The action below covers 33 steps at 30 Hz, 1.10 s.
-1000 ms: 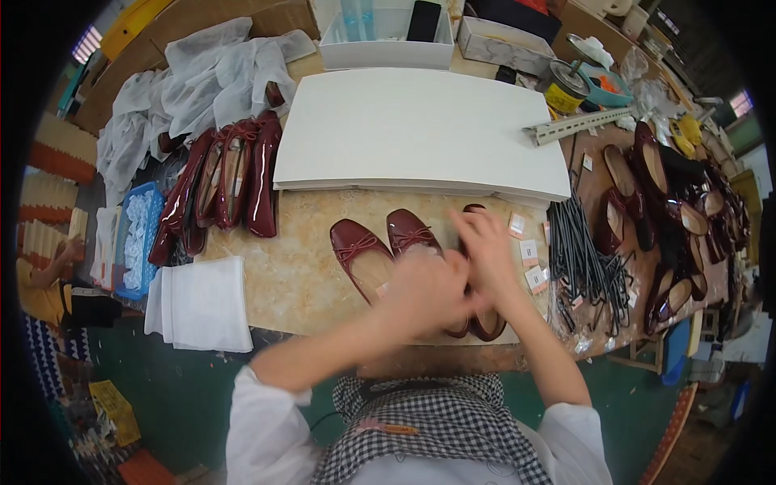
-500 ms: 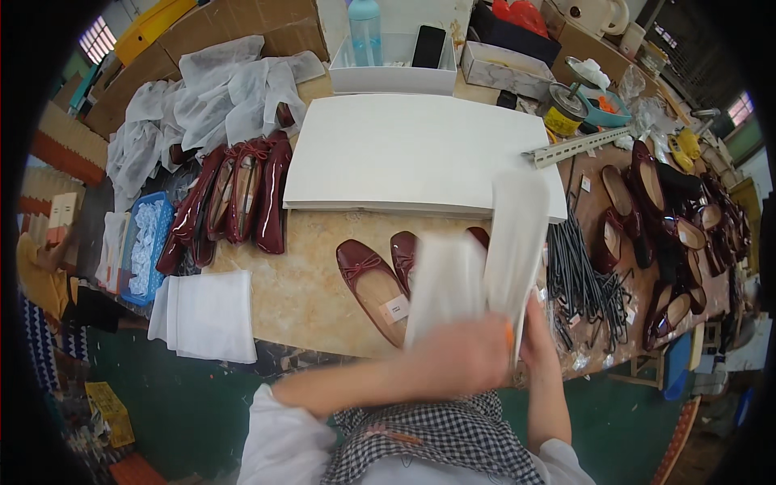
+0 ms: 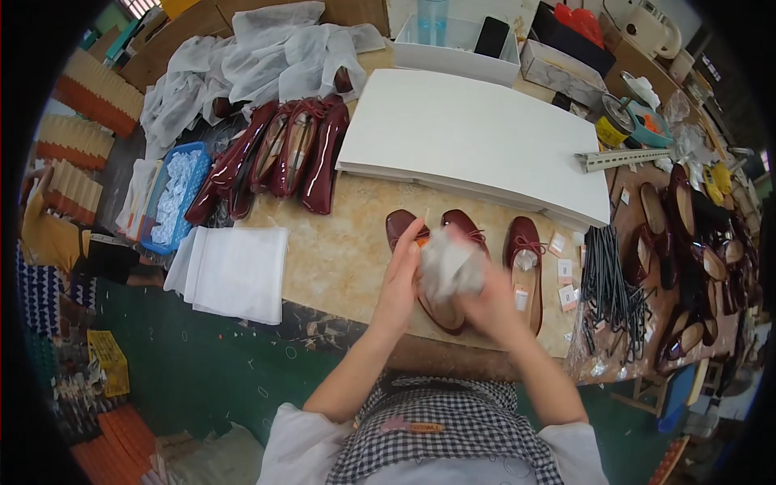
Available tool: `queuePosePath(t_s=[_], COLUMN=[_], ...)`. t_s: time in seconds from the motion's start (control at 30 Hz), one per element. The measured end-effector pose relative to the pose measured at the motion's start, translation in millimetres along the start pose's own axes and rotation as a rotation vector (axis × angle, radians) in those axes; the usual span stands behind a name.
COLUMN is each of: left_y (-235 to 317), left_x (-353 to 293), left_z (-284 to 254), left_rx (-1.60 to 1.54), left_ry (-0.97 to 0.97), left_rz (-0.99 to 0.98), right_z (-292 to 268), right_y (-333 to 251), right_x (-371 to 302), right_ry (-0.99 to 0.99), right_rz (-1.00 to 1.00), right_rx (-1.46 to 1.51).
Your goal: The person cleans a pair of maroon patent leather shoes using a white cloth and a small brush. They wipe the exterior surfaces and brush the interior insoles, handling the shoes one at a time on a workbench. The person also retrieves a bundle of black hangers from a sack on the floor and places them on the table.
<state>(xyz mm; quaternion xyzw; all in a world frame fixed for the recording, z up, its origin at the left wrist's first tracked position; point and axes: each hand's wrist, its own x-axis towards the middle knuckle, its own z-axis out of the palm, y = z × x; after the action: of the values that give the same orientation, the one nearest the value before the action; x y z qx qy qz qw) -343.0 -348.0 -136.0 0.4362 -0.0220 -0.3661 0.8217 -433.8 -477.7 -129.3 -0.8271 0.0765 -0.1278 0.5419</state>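
Observation:
Between my two hands is a crumpled wad of white tissue paper (image 3: 447, 265), blurred by motion. My left hand (image 3: 398, 279) presses its left side with long, straightened fingers; a bit of orange shows at a fingertip. My right hand (image 3: 491, 305), smeared, grips the other side. Beneath them on the table lie dark red bow flats: a left shoe (image 3: 399, 222) and a middle shoe (image 3: 462, 223), both partly covered by hands and paper. The right shoe (image 3: 525, 242) lies uncovered beside my right hand, with whitish stuffing in its toe and a label on its insole.
White sheets (image 3: 234, 271) hang over the front edge at left, near a blue basket (image 3: 174, 198) and glossy red shoes (image 3: 323, 162). A large white paper stack (image 3: 477, 129) lies behind. Black sticks (image 3: 610, 283), small tags (image 3: 566, 271) and more shoes (image 3: 687, 267) are at right.
The long white sheets in my hands have become a crumpled wad. My hands have moved apart to either side of it, over the shoes. The view has shifted, uncovering the right shoe.

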Motion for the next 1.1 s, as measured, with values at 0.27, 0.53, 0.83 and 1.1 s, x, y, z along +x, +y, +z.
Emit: queuePosePath(t_s=[0.27, 0.53, 0.83, 1.1], left_y=[-63.1, -73.6, -34.6, -13.9], left_x=[-43.2, -47.1, -35.7, -56.5], left_z=[-7.7, -14.5, -1.2, 35.5], left_rx=[1.764, 1.915, 1.851, 0.098], left_ry=[-0.313, -0.263, -0.422, -0.771], left_rz=[0.528, 0.610, 0.268, -0.240], right_z=[37.0, 38.0, 52.3, -22.0], right_y=[45.5, 41.2, 73.3, -30.8], right_x=[36.5, 61.6, 72.2, -46.0], right_ry=[-0.188, -0.206, 0.090, -0.098], right_rz=[-0.234, -0.231, -0.228, 0.182], right_rx=[-0.748, -0.432, -0.609, 0.811])
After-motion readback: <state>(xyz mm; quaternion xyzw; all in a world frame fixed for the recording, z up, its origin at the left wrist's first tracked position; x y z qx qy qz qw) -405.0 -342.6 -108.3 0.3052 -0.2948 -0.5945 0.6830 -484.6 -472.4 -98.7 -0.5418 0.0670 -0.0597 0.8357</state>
